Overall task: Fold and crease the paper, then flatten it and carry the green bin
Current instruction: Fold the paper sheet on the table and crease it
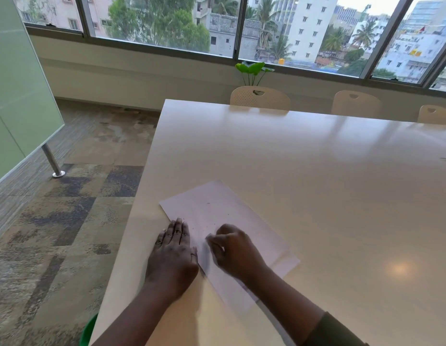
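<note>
A folded white sheet of paper [217, 208] lies slanted on the pale table [316, 183] near its left edge. My left hand [172, 248] lies flat, fingers straight, pressing on the paper's left folded edge. My right hand [233, 248] sits on the middle of the paper with curled fingers, knuckles and fingertips bearing down on the sheet; it is slightly blurred. A sliver of the green bin [88, 330] shows on the floor below the table's left edge, mostly hidden by the tabletop.
Three cream chairs [260, 97] stand along the table's far side, with a potted plant [253, 71] behind them by the window. A frosted glass panel on a metal post [53, 161] stands at the left over carpeted floor.
</note>
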`<act>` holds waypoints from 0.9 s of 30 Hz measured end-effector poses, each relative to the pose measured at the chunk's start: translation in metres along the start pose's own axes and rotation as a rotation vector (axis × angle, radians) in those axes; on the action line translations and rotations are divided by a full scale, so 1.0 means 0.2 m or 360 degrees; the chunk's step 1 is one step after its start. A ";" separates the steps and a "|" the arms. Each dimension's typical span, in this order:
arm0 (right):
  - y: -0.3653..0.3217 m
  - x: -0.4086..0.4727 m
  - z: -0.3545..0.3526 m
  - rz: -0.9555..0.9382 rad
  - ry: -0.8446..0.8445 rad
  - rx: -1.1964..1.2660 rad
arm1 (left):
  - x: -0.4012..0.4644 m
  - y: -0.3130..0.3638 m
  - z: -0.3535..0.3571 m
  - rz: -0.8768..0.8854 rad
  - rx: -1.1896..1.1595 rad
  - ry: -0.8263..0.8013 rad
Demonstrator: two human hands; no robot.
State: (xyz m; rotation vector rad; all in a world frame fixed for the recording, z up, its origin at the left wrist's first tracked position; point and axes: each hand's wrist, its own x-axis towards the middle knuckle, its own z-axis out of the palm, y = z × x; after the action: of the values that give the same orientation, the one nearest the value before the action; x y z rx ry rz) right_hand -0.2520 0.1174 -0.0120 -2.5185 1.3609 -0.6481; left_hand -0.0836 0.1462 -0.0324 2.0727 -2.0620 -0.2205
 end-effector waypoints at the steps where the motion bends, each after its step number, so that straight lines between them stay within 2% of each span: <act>1: 0.00 0.00 -0.02 -0.0024 -0.0033 0.0011 | 0.00 0.00 0.00 0.0002 0.0007 -0.0004; 6: 0.13 0.09 -0.07 0.0238 0.0172 -0.0064 | 0.01 0.00 0.01 -0.0002 -0.0009 0.0020; 12: -0.02 -0.02 -0.04 -0.0070 -0.0076 0.0032 | 0.00 0.00 0.01 0.0004 -0.0018 0.0016; 16: 0.12 0.01 -0.08 0.0160 0.0101 0.0018 | 0.00 0.00 0.01 0.0004 -0.0020 0.0045; 18: 0.07 0.01 -0.05 0.0112 0.0094 -0.0015 | 0.00 0.00 0.01 -0.0001 -0.0007 0.0031; 22: -0.02 -0.04 -0.05 -0.0086 -0.0103 0.0057 | 0.01 0.00 0.01 0.0000 -0.0005 0.0018; 27: 0.02 0.01 -0.04 0.0056 0.0096 -0.0015 | 0.00 0.00 0.01 0.0003 0.0003 0.0017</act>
State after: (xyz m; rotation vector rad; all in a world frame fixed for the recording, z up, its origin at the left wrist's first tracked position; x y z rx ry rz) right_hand -0.2579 0.1129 -0.0066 -2.4955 1.4281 -0.7176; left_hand -0.0846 0.1452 -0.0336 2.0679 -2.0587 -0.2067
